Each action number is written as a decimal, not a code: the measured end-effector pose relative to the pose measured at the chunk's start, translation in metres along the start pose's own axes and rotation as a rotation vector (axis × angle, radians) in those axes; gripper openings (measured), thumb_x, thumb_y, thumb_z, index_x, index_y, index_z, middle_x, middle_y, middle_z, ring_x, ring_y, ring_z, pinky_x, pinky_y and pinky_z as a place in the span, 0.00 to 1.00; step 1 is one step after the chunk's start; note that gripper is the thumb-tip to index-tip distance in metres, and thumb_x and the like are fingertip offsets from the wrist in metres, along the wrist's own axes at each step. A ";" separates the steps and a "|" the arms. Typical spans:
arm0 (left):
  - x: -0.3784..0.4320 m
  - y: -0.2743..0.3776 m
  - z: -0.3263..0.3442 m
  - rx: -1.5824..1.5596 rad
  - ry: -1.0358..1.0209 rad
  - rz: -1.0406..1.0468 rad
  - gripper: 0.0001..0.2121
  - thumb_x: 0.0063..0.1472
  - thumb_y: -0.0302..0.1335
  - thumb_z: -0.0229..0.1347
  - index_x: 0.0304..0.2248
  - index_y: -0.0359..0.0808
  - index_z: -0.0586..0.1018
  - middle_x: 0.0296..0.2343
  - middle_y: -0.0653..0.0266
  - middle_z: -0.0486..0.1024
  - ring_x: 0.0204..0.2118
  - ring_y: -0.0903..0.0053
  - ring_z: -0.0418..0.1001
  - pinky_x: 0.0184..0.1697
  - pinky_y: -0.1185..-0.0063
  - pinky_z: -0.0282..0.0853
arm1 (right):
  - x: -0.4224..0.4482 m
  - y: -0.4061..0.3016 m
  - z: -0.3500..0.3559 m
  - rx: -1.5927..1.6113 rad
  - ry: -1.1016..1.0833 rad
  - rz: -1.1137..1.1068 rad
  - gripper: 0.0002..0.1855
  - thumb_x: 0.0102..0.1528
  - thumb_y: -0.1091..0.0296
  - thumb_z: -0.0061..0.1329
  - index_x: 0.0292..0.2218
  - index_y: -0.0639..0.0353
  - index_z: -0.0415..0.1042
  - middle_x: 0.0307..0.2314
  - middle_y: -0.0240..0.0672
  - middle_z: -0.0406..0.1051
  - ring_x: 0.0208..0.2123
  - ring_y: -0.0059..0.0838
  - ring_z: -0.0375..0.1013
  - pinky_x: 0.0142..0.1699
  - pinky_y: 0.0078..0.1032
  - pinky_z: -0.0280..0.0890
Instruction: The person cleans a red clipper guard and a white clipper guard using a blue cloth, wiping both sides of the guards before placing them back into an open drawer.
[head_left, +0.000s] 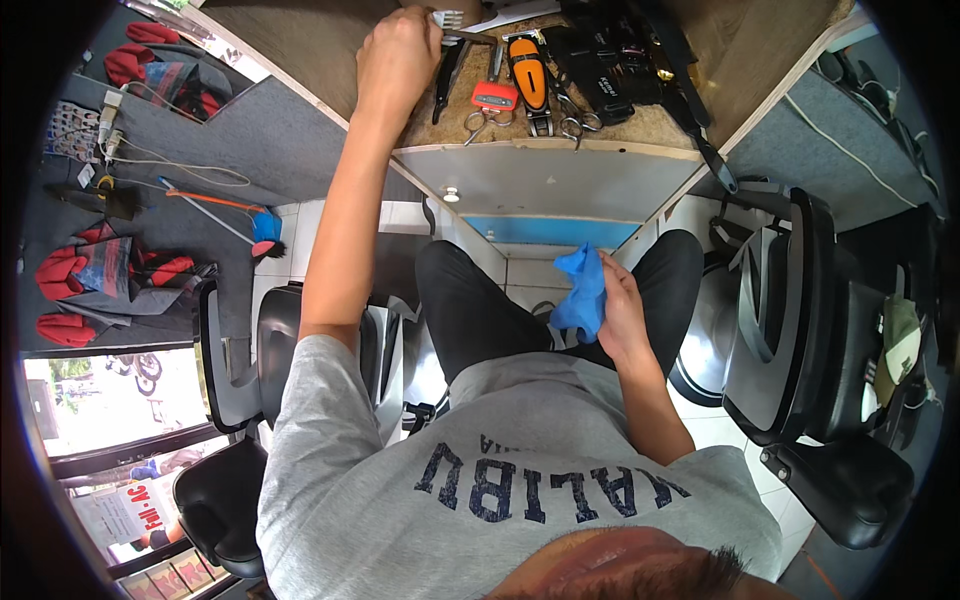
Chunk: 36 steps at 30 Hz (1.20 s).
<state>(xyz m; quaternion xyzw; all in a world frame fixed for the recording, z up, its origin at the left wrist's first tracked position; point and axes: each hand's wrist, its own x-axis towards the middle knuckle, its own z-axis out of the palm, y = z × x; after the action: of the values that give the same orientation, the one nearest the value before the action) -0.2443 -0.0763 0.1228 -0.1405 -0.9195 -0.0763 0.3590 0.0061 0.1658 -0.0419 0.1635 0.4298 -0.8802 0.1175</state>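
My left hand (399, 56) reaches over the left side of a wooden shelf (420, 135), fingers curled downward. A pale toothed piece (448, 19) and a dark narrow strip show by its fingertips; whether I grip them is hidden. Close by lies a black razor-like tool (448, 82). My right hand (621, 309), low between my knees, pinches a crumpled blue cloth (581, 294). On the shelf rest an orange hair clipper (529, 75), a red clipper guard (495, 96) over one pair of scissors (477, 126), and another pair of scissors (576, 121).
Black clipper gear (600, 86) crowds the shelf's right, and a dark strap (694, 135) overhangs its edge. Below is a grey drawer front (551, 184) with a white knob (450, 195). Black barber chairs flank me, one left (279, 360), one right (795, 315). A broom (268, 249) leans left.
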 end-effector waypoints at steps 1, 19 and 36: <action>0.000 0.000 0.000 -0.002 -0.002 -0.002 0.12 0.65 0.32 0.54 0.36 0.31 0.81 0.32 0.47 0.80 0.35 0.49 0.78 0.39 0.59 0.73 | 0.000 -0.001 0.000 -0.002 -0.003 0.000 0.15 0.69 0.65 0.38 0.46 0.62 0.74 0.26 0.28 0.73 0.24 0.14 0.70 0.30 0.19 0.68; 0.000 0.019 -0.005 0.021 0.146 0.163 0.05 0.61 0.33 0.59 0.34 0.42 0.83 0.31 0.66 0.78 0.37 0.64 0.76 0.35 0.65 0.73 | 0.000 -0.005 0.002 -0.012 -0.013 0.002 0.15 0.70 0.63 0.38 0.46 0.61 0.74 0.25 0.25 0.70 0.24 0.13 0.68 0.29 0.18 0.67; -0.017 0.017 0.006 -0.157 0.145 -0.035 0.08 0.61 0.35 0.60 0.33 0.40 0.79 0.31 0.60 0.75 0.28 0.60 0.77 0.31 0.65 0.72 | -0.017 0.006 0.004 -0.014 0.133 0.110 0.13 0.69 0.64 0.39 0.43 0.61 0.74 0.25 0.24 0.69 0.24 0.13 0.69 0.30 0.17 0.66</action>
<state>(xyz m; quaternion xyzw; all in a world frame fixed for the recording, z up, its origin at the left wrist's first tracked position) -0.2306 -0.0620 0.1075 -0.1462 -0.8845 -0.1646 0.4113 0.0227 0.1602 -0.0372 0.2440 0.4331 -0.8566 0.1382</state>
